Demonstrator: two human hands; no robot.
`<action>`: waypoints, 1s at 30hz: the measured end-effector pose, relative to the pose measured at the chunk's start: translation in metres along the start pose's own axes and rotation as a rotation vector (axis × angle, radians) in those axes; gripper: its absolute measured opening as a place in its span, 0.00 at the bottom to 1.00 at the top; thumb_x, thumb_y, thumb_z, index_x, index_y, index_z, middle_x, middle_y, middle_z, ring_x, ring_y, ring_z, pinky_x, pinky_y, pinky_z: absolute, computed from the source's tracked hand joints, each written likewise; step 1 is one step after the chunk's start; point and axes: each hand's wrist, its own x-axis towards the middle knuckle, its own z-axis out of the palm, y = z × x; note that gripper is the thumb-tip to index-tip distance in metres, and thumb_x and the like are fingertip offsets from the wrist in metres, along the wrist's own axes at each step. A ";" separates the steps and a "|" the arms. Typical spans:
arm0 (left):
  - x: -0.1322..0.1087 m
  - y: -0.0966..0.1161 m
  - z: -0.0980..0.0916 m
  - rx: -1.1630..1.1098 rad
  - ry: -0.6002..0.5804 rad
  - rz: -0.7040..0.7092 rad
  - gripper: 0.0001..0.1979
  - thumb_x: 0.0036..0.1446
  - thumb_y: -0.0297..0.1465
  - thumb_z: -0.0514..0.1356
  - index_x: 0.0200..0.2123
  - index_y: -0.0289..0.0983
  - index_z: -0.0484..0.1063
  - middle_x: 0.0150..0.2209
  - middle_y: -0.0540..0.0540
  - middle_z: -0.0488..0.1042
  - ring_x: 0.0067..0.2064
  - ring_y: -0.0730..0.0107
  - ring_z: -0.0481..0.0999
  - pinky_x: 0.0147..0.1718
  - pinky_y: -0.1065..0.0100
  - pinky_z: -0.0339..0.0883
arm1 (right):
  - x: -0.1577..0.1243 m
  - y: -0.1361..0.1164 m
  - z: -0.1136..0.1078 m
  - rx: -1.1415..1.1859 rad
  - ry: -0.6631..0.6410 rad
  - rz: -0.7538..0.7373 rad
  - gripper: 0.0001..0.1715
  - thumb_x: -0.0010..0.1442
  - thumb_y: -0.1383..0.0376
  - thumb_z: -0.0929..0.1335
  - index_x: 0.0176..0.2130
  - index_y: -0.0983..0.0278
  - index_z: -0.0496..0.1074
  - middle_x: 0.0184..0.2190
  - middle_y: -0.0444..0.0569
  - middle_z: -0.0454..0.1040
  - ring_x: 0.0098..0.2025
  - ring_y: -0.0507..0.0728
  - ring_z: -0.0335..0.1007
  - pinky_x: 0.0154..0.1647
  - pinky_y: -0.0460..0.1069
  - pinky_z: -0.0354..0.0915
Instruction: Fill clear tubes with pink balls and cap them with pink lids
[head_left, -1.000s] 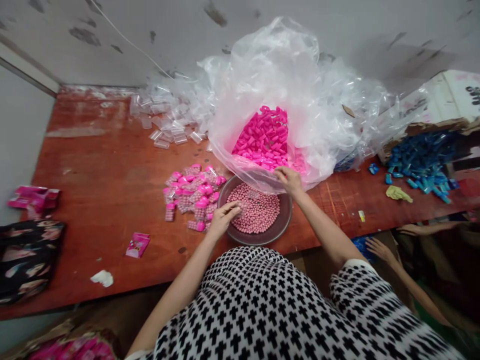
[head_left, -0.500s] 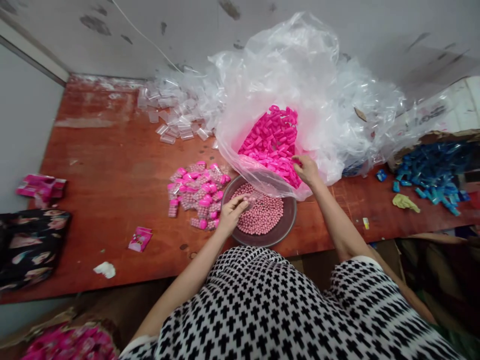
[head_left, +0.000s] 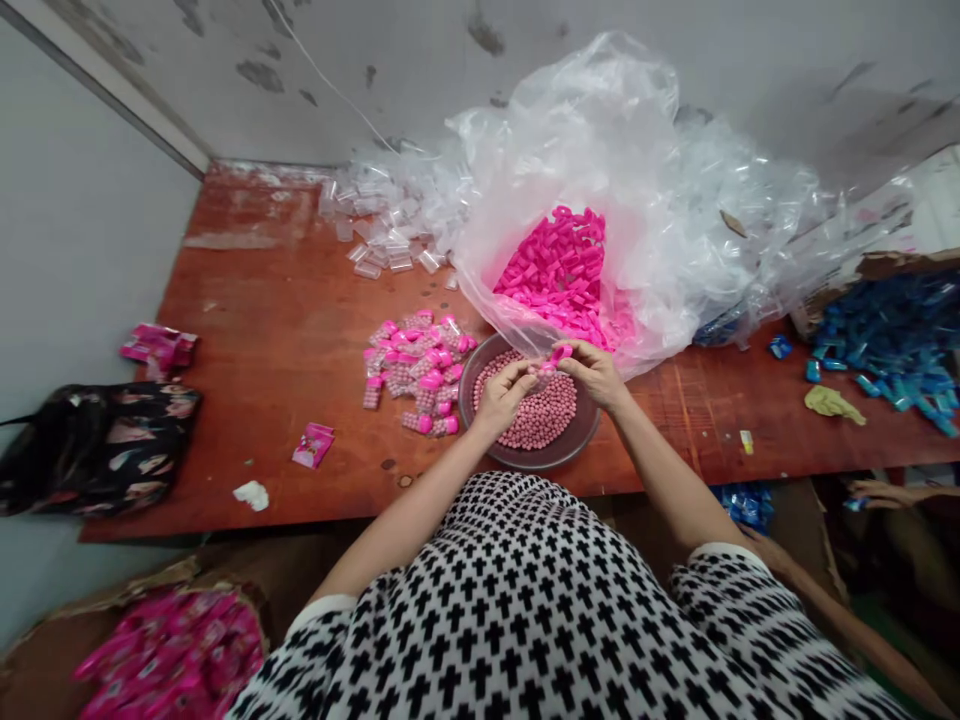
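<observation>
My left hand [head_left: 504, 393] and my right hand [head_left: 594, 372] meet over a round metal bowl [head_left: 581, 443] full of small pink beads [head_left: 541, 420]. The left hand pinches a small clear vial [head_left: 537, 374]. A bright pink cap [head_left: 559, 353] sits between the right hand's fingertips, right at the vial's end. Just behind the bowl lies an open clear plastic bag [head_left: 600, 180] holding a heap of pink caps [head_left: 564, 270]. To the left of the bowl lies a pile of filled vials with pink caps [head_left: 416, 365].
Empty clear vials [head_left: 379, 235] are scattered at the back of the red-brown table [head_left: 262, 330]. Blue caps [head_left: 885, 330] lie at the right, a dark bag [head_left: 97, 445] and pink packets [head_left: 159, 347] at the left. Another person's hand [head_left: 874, 490] shows at the lower right.
My right hand left the bag with a pink cap and came back over the bowl. My left hand lifted from the beads with a vial. The two hands now meet.
</observation>
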 end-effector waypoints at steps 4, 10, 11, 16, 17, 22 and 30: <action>-0.011 -0.002 -0.008 0.116 0.050 0.009 0.16 0.56 0.38 0.58 0.44 0.35 0.74 0.43 0.43 0.78 0.44 0.64 0.76 0.44 0.64 0.70 | -0.005 -0.008 0.009 -0.260 0.036 -0.144 0.18 0.56 0.54 0.69 0.44 0.60 0.74 0.39 0.47 0.75 0.43 0.56 0.70 0.48 0.52 0.65; -0.023 -0.001 -0.019 0.394 0.068 0.175 0.12 0.57 0.34 0.57 0.42 0.38 0.75 0.40 0.46 0.79 0.42 0.67 0.77 0.45 0.67 0.69 | -0.006 -0.024 0.015 -0.778 -0.275 -0.423 0.18 0.62 0.55 0.65 0.47 0.62 0.72 0.36 0.50 0.73 0.39 0.55 0.69 0.41 0.49 0.65; -0.025 -0.001 -0.020 0.415 0.065 0.206 0.12 0.57 0.33 0.57 0.42 0.37 0.76 0.40 0.46 0.79 0.41 0.67 0.78 0.44 0.67 0.69 | -0.006 -0.025 0.017 -0.832 -0.309 -0.437 0.19 0.62 0.55 0.64 0.47 0.62 0.72 0.35 0.50 0.73 0.38 0.54 0.69 0.39 0.48 0.65; -0.033 0.001 -0.024 0.465 0.088 0.249 0.12 0.59 0.35 0.56 0.42 0.37 0.76 0.40 0.45 0.79 0.40 0.66 0.78 0.41 0.67 0.70 | -0.010 -0.028 0.026 -1.006 -0.424 -0.490 0.19 0.66 0.56 0.60 0.42 0.67 0.71 0.32 0.51 0.71 0.32 0.53 0.66 0.33 0.47 0.61; -0.035 0.001 -0.024 0.471 0.085 0.254 0.12 0.59 0.35 0.56 0.41 0.38 0.77 0.40 0.45 0.79 0.40 0.66 0.79 0.41 0.67 0.70 | -0.013 -0.030 0.028 -1.027 -0.440 -0.499 0.19 0.66 0.57 0.59 0.41 0.67 0.71 0.31 0.51 0.70 0.31 0.53 0.65 0.32 0.47 0.60; -0.040 0.003 -0.025 0.501 -0.009 0.267 0.12 0.59 0.36 0.56 0.40 0.39 0.77 0.37 0.45 0.80 0.38 0.67 0.78 0.39 0.68 0.70 | -0.023 -0.033 0.033 -1.139 -0.508 -0.491 0.21 0.67 0.57 0.57 0.37 0.68 0.70 0.28 0.51 0.68 0.28 0.53 0.61 0.30 0.47 0.56; -0.038 -0.005 -0.027 0.026 0.123 -0.074 0.18 0.49 0.41 0.63 0.41 0.36 0.78 0.39 0.45 0.80 0.38 0.64 0.78 0.39 0.64 0.72 | -0.024 -0.019 0.035 -0.544 -0.367 -0.214 0.21 0.61 0.52 0.65 0.47 0.62 0.72 0.37 0.51 0.74 0.38 0.55 0.68 0.42 0.51 0.64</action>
